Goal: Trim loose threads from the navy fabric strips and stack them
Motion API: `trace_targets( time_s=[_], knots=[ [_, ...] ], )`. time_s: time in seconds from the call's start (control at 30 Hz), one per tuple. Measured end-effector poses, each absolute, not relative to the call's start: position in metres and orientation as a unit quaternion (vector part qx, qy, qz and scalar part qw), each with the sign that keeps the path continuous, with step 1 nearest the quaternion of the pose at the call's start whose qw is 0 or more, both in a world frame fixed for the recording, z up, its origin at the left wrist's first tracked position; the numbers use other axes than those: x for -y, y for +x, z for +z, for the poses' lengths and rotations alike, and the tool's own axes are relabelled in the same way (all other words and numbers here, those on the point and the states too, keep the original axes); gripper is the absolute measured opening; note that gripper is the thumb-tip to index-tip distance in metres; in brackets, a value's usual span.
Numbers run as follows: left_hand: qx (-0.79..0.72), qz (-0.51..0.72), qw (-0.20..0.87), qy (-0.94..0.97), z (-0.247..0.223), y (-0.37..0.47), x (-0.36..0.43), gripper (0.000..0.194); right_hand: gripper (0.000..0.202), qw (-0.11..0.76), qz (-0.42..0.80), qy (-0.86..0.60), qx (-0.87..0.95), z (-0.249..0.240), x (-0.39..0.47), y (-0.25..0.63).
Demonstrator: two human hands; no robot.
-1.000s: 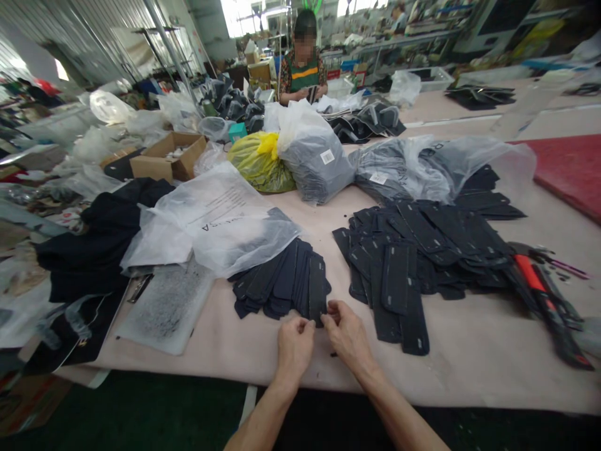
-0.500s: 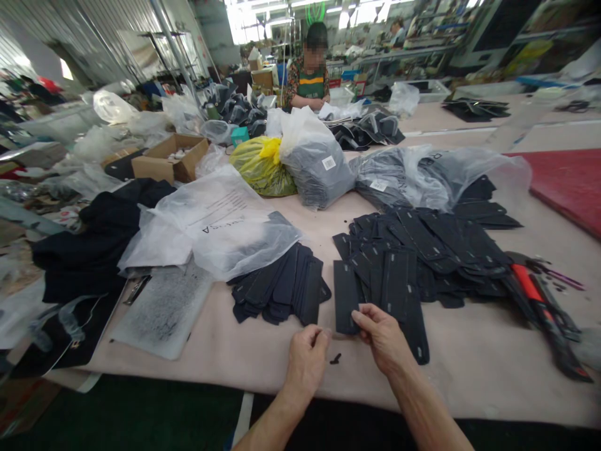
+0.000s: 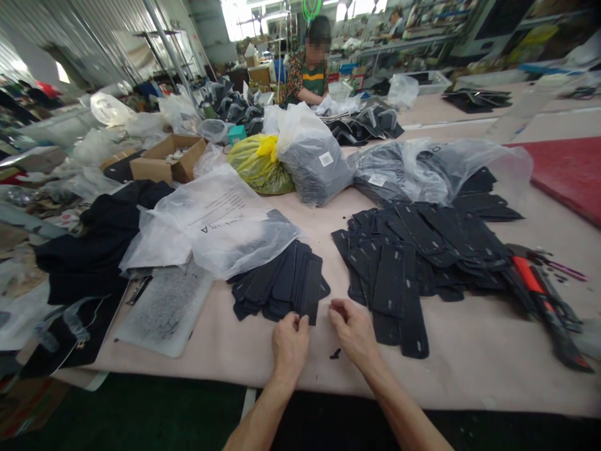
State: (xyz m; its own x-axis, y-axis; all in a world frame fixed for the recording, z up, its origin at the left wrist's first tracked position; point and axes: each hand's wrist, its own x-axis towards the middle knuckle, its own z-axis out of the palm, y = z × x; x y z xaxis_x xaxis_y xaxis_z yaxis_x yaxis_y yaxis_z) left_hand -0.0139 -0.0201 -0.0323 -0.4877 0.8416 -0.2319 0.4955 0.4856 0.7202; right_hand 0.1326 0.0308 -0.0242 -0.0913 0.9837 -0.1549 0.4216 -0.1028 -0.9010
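The small fan of dark strips lies just below and left of the middle of the frame, flat on the pink worktop. Its front strip points down toward me, and its low end is right at the fingertips of my left grip. The thumb and finger there are close together, but I cannot tell if they pinch the strip or only touch it.

My right grip is a bit open, with thumb and finger a little apart, and I see nothing in it. It sits just right of the front strip, not touching it, near the big pile of dark strips at the right of the middle. Some small black bits lie below the right grip.

A see-through bag with letters on it covers the back of the small fan. A gray speckled slab lies at the lower left. At the right edge of the big pile is a red and black tool. Higher up, near the top middle, sit a yellow bag and a full white bag, side by side. A person is behind them.
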Motion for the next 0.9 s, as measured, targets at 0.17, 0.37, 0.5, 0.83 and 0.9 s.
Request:
trace_targets(
  time_s=[0.17, 0.37, 0.5, 0.83, 0.9],
  knots=[
    [-0.744, 0.379, 0.502, 0.223, -0.028, -0.012, 0.023, 0.031, 0.027, 0.315, 0.488, -0.591, 0.559, -0.039, -0.021, 0.117],
    [-0.643, 0.439, 0.615, 0.126, -0.021, -0.005, 0.032, 0.041, 0.029, 0.343, 0.667, -0.546, 0.374, -0.036, -0.014, 0.126],
    [-0.635, 0.399, 0.638, 0.171, -0.023, -0.001, 0.034, 0.043, 0.026, 0.365, 0.694, -0.526, 0.33, -0.03, -0.015, 0.13],
    [-0.675, 0.455, 0.531, 0.236, -0.008, -0.014, 0.014, 0.05, 0.019, 0.311, 0.678, -0.485, 0.456, -0.002, -0.021, 0.166],
    [-0.67, 0.476, 0.526, 0.219, -0.001, -0.022, 0.004, 0.052, 0.019, 0.27, 0.687, -0.463, 0.491, 0.001, -0.012, 0.173]
  ],
)
